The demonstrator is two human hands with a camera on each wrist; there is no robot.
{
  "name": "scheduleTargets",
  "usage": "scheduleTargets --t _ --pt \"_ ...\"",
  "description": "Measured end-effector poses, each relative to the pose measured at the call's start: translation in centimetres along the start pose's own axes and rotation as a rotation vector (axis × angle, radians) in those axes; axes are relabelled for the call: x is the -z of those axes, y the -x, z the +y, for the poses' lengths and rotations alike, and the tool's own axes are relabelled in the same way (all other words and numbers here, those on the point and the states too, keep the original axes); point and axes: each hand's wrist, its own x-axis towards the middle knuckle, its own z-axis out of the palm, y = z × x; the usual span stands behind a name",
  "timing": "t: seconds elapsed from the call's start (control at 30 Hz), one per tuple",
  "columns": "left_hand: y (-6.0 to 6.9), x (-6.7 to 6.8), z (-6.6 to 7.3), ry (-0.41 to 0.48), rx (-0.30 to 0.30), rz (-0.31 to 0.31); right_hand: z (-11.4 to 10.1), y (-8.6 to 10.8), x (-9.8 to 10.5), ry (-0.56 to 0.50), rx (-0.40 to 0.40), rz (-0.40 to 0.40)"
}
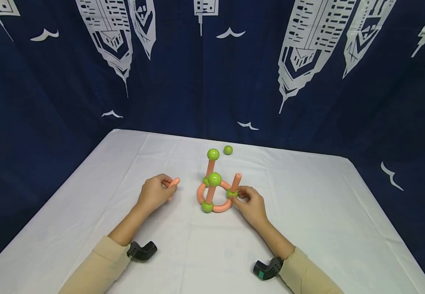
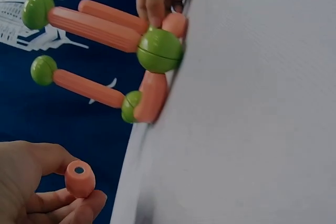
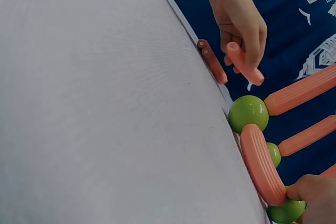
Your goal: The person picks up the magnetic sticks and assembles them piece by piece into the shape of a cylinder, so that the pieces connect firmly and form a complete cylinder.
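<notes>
My left hand (image 1: pixel 154 193) pinches a short orange rod (image 1: pixel 174 182) between thumb and fingers, above the table to the left of a ball-and-rod structure. One end of that rod, with a small metallic dot, faces the left wrist camera. The structure has a ring of curved orange pieces (image 3: pixel 261 166) joined by green balls, lying on the table. Three orange rods stand up from it; two carry a green ball (image 1: pixel 214 179) on top, and the right one (image 1: pixel 236 182) has a bare end. At that rod's foot, my right hand (image 1: pixel 252 206) pinches the green base ball (image 1: pixel 232 194).
A loose green ball (image 1: pixel 228 150) lies behind the structure. More orange rods (image 3: pixel 214 65) lie on the table by the left hand, mostly hidden by it in the head view. A white cloth (image 1: pixel 205 253) covers the table; a dark blue patterned curtain (image 1: pixel 197 90) hangs behind.
</notes>
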Motion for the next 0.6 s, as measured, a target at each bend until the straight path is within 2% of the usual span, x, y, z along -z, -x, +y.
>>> scheduleTargets --t 0.07,0.17,0.33,0.6 --pt "-0.2 0.4 0.7 0.041 0.061 -0.044 0.0 0.0 0.0 -0.003 0.004 0.000" --pt "-0.6 1.0 2.0 0.056 0.093 -0.075 0.1 0.1 0.0 -0.006 0.003 -0.001" --pt "-1.6 1.6 4.3 0.078 0.083 -0.101 0.1 0.1 0.0 -0.013 0.011 0.001" --pt "-3.1 1.4 7.9 0.120 0.043 -0.078 -0.1 0.0 0.0 -0.003 0.008 0.001"
